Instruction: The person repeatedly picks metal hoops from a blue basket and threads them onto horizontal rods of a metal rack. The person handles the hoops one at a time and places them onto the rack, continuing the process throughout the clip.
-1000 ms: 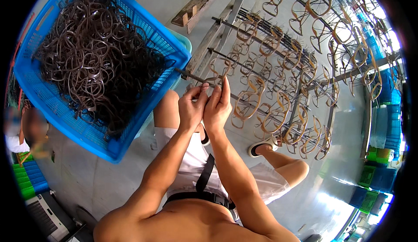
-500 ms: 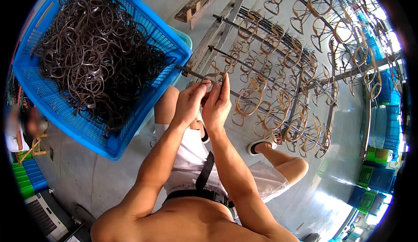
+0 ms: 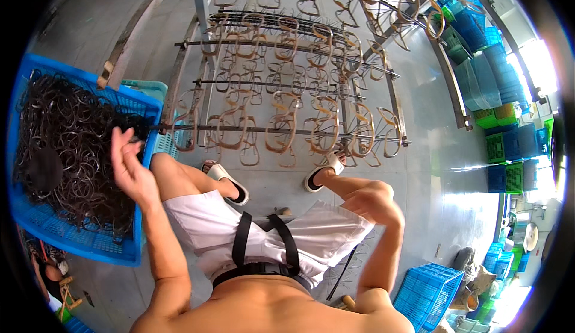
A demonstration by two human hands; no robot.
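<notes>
The left hand (image 3: 129, 168) hangs spread and empty at the right edge of the blue crate (image 3: 78, 246), just above the dark frames (image 3: 72, 147) heaped inside, which lie to its left and below. The right hand (image 3: 371, 201) is loosely curled by the knee, holding nothing I can see, well apart from the crate; the rack (image 3: 299, 129) stands ahead.

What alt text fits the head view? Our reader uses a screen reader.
A seated person's left hand reaches, fingers spread, over a blue crate of dark frames, while the right hand rests at the knee. A metal rack hung with brown frames stands ahead on the floor.
</notes>
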